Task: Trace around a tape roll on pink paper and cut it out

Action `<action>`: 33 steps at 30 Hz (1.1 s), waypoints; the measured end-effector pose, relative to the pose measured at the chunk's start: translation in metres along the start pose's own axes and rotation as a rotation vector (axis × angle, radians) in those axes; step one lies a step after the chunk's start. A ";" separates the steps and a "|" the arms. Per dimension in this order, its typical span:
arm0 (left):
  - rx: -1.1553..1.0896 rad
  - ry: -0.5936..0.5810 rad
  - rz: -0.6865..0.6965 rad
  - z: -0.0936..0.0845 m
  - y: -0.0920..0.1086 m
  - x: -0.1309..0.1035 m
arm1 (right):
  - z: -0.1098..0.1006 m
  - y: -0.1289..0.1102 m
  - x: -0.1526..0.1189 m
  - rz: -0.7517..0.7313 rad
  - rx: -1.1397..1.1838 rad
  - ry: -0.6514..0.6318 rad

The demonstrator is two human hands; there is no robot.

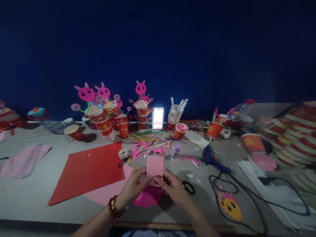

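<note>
Near the table's front edge, my left hand (136,185) and my right hand (172,186) hold one light pink paper piece (155,165) between them, thumbs on its lower part. A beaded bracelet circles my left wrist. Below the paper lies a bright pink sheet (148,197) with a curved edge, partly covered by my hands. Black scissor handles (189,188) show just right of my right hand. Pink paper scraps (145,149) and a purple glue stick (175,150) lie beyond the paper.
A red sheet (91,169) covers the left middle. Decorated cups (105,126) stand at the back, beside a cup of markers (174,113). To the right are a blue glue gun (216,161) with looping cable, a yellow face cutout (232,207) and stacked cups (296,135).
</note>
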State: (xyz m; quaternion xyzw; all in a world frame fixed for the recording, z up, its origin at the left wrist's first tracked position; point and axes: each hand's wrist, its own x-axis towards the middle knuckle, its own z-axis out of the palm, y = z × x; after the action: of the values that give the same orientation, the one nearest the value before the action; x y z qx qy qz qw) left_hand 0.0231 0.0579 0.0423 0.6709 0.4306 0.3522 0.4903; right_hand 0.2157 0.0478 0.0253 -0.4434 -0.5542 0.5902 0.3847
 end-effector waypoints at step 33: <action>-0.469 0.222 -0.216 0.018 -0.008 0.005 | -0.048 -0.007 0.002 -0.346 -0.929 0.344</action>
State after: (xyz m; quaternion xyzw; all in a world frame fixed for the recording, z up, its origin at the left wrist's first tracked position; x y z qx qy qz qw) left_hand 0.0394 0.0578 0.0298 0.4468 0.4574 0.4593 0.6166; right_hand 0.2606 0.0652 0.0322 -0.5599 -0.7513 0.1285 0.3248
